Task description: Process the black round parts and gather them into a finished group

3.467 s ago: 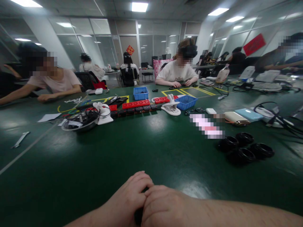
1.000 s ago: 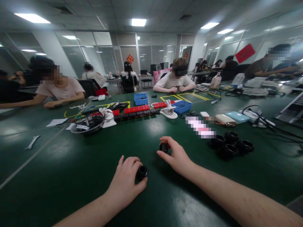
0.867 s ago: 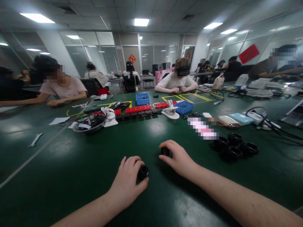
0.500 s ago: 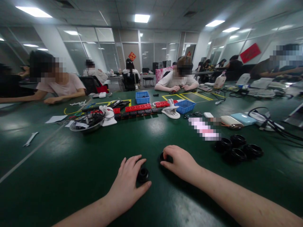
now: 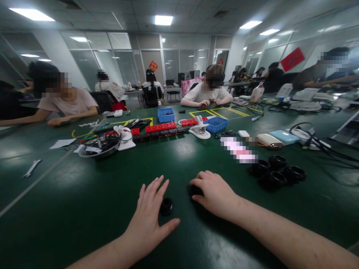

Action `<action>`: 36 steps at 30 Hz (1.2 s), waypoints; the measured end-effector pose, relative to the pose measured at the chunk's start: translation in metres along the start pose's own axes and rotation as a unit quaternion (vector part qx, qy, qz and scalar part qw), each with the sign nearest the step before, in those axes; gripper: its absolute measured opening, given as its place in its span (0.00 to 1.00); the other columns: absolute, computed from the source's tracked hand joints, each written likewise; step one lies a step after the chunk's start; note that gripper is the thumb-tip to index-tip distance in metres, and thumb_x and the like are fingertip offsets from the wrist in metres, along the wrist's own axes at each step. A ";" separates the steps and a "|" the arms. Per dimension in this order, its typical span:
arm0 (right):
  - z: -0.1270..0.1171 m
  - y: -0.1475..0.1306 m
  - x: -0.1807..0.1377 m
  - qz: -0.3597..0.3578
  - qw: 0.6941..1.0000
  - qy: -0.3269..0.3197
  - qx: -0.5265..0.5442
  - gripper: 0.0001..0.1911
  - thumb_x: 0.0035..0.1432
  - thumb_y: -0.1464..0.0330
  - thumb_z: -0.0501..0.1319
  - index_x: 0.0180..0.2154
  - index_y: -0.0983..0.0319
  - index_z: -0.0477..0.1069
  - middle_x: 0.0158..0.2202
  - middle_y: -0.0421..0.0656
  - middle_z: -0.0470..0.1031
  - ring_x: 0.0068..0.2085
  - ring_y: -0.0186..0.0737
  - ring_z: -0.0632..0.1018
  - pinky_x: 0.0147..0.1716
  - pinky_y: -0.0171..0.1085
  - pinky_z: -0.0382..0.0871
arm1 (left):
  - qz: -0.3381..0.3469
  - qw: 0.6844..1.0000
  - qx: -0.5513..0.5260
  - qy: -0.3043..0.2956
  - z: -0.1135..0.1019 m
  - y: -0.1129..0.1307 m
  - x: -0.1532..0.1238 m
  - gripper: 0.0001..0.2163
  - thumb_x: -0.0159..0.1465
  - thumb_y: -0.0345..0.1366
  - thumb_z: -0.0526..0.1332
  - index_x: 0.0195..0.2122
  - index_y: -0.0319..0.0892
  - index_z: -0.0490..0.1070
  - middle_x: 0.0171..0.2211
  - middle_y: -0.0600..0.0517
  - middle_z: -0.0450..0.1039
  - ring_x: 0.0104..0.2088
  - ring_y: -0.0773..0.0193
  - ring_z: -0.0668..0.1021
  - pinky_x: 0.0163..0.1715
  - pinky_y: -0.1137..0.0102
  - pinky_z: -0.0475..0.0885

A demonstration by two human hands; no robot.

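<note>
My left hand (image 5: pixel 151 209) is open, its fingers spread and its thumb stretched out. Between thumb and forefinger stands a small black round part with a hole in its top (image 5: pixel 167 206), resting on the green table without visible contact. To the right, my right hand (image 5: pixel 214 192) curls low over the table around another black round part (image 5: pixel 197 190). Its fingers and thumb grip the sides of that part, and most of it is hidden beneath them.
Several black ring-shaped parts (image 5: pixel 276 179) are grouped at right. A metal bowl of cables (image 5: pixel 98 147), a white clip stand (image 5: pixel 200 129), red-and-black strips (image 5: pixel 160 127) and blue bins (image 5: pixel 215 124) lie farther back. A wrench (image 5: pixel 32 168) is at left. A co-worker (image 5: pixel 210 87) sits opposite.
My left hand has opened wider around the small part, its fingers straightening away from it. My right hand stays curled over its part. The view has shifted slightly.
</note>
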State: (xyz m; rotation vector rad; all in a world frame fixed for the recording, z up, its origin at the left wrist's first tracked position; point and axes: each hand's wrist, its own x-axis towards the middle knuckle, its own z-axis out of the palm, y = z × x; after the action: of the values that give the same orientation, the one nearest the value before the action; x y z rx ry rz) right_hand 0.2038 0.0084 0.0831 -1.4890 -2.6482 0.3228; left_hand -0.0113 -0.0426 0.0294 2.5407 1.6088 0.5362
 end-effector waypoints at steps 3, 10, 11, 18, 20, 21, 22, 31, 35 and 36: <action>-0.003 0.004 0.000 -0.001 1.000 -0.011 -0.014 0.15 0.50 0.68 0.61 0.42 0.62 0.72 0.38 0.50 0.73 0.42 0.51 0.71 0.39 0.46 0.64 | -0.029 0.999 -0.031 -0.021 0.001 -0.003 0.003 0.37 0.57 0.43 0.60 0.62 0.46 0.39 0.63 0.43 0.45 0.62 0.46 0.52 0.56 0.42 0.46; -0.003 0.002 -0.003 -0.039 0.998 -0.043 -0.004 0.16 0.47 0.69 0.60 0.41 0.62 0.72 0.37 0.47 0.73 0.41 0.47 0.73 0.40 0.44 0.64 | -0.075 0.994 -0.065 -0.037 0.004 -0.005 0.008 0.39 0.54 0.44 0.63 0.62 0.46 0.41 0.63 0.44 0.46 0.63 0.47 0.48 0.58 0.45 0.44; -0.003 0.002 -0.004 -0.043 0.998 -0.046 -0.002 0.16 0.46 0.69 0.61 0.41 0.62 0.72 0.37 0.47 0.73 0.40 0.47 0.73 0.40 0.44 0.64 | -0.081 0.994 -0.062 -0.040 0.005 -0.005 0.008 0.39 0.53 0.44 0.63 0.62 0.46 0.42 0.64 0.44 0.45 0.63 0.47 0.47 0.58 0.45 0.44; 0.003 0.003 -0.001 -0.049 0.999 -0.011 0.020 0.33 0.39 0.52 0.67 0.47 0.61 0.69 0.42 0.47 0.72 0.46 0.51 0.70 0.52 0.56 0.53 | -0.080 0.994 -0.026 -0.063 0.006 -0.004 0.007 0.47 0.47 0.48 0.66 0.63 0.45 0.40 0.64 0.44 0.41 0.63 0.47 0.45 0.58 0.45 0.43; 0.007 0.001 0.001 -0.042 0.999 0.016 0.026 0.34 0.41 0.49 0.65 0.47 0.62 0.69 0.43 0.48 0.71 0.47 0.52 0.69 0.55 0.58 0.46 | -0.092 0.993 -0.002 -0.079 0.005 -0.004 0.008 0.49 0.45 0.51 0.66 0.63 0.42 0.39 0.65 0.43 0.39 0.63 0.46 0.44 0.58 0.45 0.42; 0.008 0.000 0.001 -0.038 0.998 0.031 0.028 0.34 0.43 0.48 0.63 0.47 0.62 0.68 0.44 0.48 0.70 0.48 0.51 0.68 0.56 0.58 0.43 | -0.099 0.991 0.014 -0.084 0.004 -0.005 0.009 0.51 0.44 0.52 0.66 0.63 0.41 0.39 0.65 0.42 0.38 0.63 0.45 0.44 0.57 0.45 0.41; 0.010 -0.002 0.001 -0.034 0.998 0.046 0.031 0.32 0.45 0.49 0.62 0.47 0.62 0.68 0.45 0.48 0.70 0.49 0.50 0.68 0.56 0.58 0.42 | -0.105 0.990 0.030 -0.087 0.004 -0.005 0.009 0.52 0.43 0.53 0.66 0.64 0.40 0.39 0.65 0.41 0.37 0.63 0.44 0.43 0.57 0.44 0.41; 0.017 -0.025 -0.002 -0.156 0.966 0.206 0.006 0.22 0.54 0.55 0.58 0.46 0.62 0.68 0.43 0.45 0.72 0.48 0.45 0.67 0.59 0.53 0.37 | -0.117 0.979 0.132 -0.098 -0.004 0.002 0.012 0.53 0.42 0.58 0.62 0.63 0.32 0.45 0.64 0.36 0.35 0.62 0.41 0.40 0.56 0.43 0.38; 0.024 -0.038 -0.002 -0.204 0.962 0.182 -0.016 0.22 0.55 0.58 0.58 0.48 0.62 0.65 0.47 0.46 0.70 0.52 0.48 0.65 0.59 0.55 0.35 | -0.114 0.978 0.142 -0.100 -0.003 0.003 0.011 0.51 0.43 0.59 0.61 0.62 0.33 0.46 0.64 0.37 0.36 0.62 0.42 0.41 0.56 0.43 0.41; 0.026 -0.040 -0.002 -0.207 0.963 0.171 -0.024 0.20 0.55 0.60 0.58 0.49 0.62 0.65 0.48 0.46 0.70 0.53 0.49 0.64 0.59 0.56 0.35 | -0.113 0.978 0.145 -0.096 -0.003 0.002 0.011 0.50 0.43 0.58 0.61 0.62 0.33 0.47 0.64 0.37 0.36 0.62 0.42 0.41 0.55 0.43 0.41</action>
State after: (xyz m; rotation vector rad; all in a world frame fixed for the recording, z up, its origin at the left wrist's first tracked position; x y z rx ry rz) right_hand 0.1667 -0.0173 0.0673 -0.8618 -2.5993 -0.0325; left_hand -0.0059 -0.0341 0.0354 2.4522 1.9875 0.0338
